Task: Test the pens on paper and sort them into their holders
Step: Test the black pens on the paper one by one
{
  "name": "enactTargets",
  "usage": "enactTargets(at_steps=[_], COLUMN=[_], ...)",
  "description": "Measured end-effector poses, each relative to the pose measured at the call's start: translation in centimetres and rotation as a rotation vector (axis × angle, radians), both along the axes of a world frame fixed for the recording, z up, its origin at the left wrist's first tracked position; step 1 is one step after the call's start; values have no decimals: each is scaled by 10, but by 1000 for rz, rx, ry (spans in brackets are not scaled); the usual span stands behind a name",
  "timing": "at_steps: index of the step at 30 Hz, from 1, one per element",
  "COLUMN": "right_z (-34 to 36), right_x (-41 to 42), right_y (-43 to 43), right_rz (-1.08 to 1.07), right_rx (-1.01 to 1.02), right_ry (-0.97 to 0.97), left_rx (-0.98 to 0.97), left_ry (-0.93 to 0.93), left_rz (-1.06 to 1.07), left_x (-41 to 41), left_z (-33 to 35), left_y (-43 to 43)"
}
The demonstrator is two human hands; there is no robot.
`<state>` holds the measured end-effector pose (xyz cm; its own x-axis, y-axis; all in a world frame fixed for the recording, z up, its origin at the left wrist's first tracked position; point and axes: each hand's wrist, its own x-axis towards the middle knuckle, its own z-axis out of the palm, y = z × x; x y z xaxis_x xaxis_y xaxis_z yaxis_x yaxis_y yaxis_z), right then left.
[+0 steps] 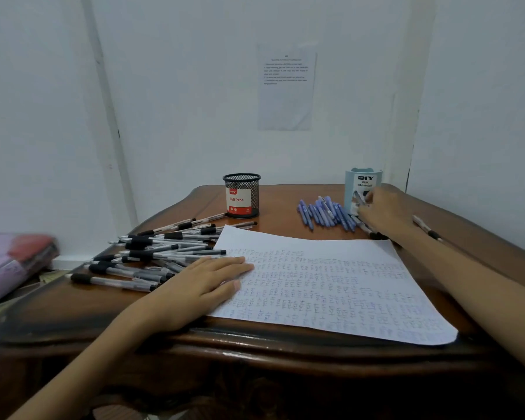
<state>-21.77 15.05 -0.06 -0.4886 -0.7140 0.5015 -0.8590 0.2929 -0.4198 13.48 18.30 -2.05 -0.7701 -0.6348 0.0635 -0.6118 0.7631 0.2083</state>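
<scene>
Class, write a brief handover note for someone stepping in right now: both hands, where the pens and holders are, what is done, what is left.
Left hand: flat, pinning the scribble-covered white paper sheet.
Right hand: at the pale blue desk organiser, fingers around a pen; grip blurred.
Black-grip clear pens: heaped left of the sheet.
Blue pens: piled beside the organiser.
Black mesh cup: appears empty.
Done: much test scribbling.
Left: both piles need sorting into holders.

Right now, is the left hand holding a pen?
No, the left hand lies flat on the paper, with no pen in it.
</scene>
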Motion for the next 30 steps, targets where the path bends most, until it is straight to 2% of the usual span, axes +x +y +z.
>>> enactTargets(at_steps=[4,8,11,13,15,18,20,25,30], right_z=[-9,-16,-14,-7,2,9,2,-26,-25], right_x=[-8,-1,6,9,17,50,80,134,160], right_y=[4,1,2,6,9,4,-2,-38,-74], right_rz=[-135,-183,-206,-180,-85,150,315,512,611], right_rx=[213,248,279,221,52,-280,-320,-69,157], right_ry=[128,361,441,419,399,471,550,630,451], left_rx=[9,3,0,-9,-9,-7,-11,-20,-49], left_ry=[-4,0,0,-3,-14,-13,-7,4,24], left_rz=[-3,-7,1,3,5,1,5,14,2], left_x=[0,0,1,1,1,1,2,2,3], left_z=[0,-1,-1,-1,0,0,-1,-1,-4], left_y=[0,-1,-1,0,0,-1,-2,-2,-5])
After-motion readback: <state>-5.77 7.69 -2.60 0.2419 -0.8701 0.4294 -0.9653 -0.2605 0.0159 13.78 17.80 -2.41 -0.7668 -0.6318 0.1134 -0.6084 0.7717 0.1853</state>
